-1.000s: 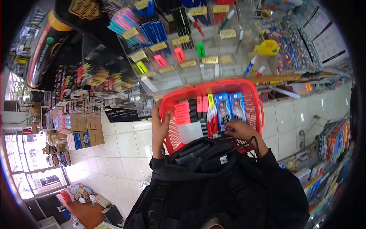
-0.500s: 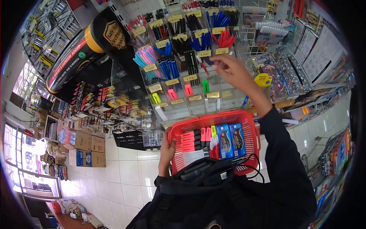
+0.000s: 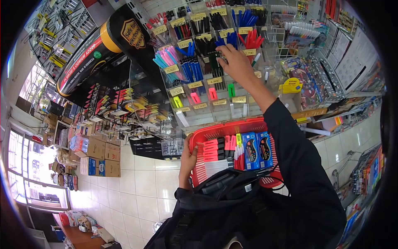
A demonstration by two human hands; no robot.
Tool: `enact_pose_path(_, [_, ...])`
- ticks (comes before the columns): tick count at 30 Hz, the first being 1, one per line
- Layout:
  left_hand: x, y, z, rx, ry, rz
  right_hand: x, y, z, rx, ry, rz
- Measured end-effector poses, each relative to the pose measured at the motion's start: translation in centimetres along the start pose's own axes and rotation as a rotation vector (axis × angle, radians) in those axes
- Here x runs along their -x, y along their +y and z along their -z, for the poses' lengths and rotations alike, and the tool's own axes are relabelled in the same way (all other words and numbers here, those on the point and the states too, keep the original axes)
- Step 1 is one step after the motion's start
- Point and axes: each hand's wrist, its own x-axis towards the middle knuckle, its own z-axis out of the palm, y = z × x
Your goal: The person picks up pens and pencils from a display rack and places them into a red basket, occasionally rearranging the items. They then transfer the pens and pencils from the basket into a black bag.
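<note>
My left hand (image 3: 189,159) grips the left rim of a red plastic basket (image 3: 207,132). Inside lie pink highlighters (image 3: 211,150), a yellow-green one (image 3: 239,139), red-and-white pens (image 3: 239,158) and two blue boxes (image 3: 264,150). My right hand (image 3: 232,60) reaches over the pen rack, its fingers curled at the dark pens (image 3: 216,68) just below the blue pens (image 3: 230,39). Whether it holds a pen is too small to tell. Red pens (image 3: 251,40) stand to its right. A green highlighter (image 3: 231,90) sits in a lower slot.
A large battery-shaped display (image 3: 99,47) and hanging goods flank the rack on the left. Cardboard boxes (image 3: 93,147) are stacked farther left on the tiled floor (image 3: 141,182). Packaged goods (image 3: 295,66) and a wire shelf stand at the right.
My right hand has moved left and up across the rack, from beside a red-and-white pen to the dark pens. The view has shifted slightly. My left hand stays on the basket.
</note>
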Motion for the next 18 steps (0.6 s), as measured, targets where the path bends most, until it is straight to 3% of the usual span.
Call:
enact_pose_path(6, [0.0,0.2,-0.1,0.001,0.007,0.016,-0.7,-0.5,1.6,-0.475,-0.017,-0.224])
enact_pose_path(12, [-0.1,0.8,-0.2,-0.013,0.004,0.020,-0.5,-2.9,7.4,-0.685,0.352,-0.006])
enact_pose_path(18, [0.0,-0.1,-0.3,-0.048,0.019,0.009,5.4,-2.9,11.6,-1.148,0.284,-0.303])
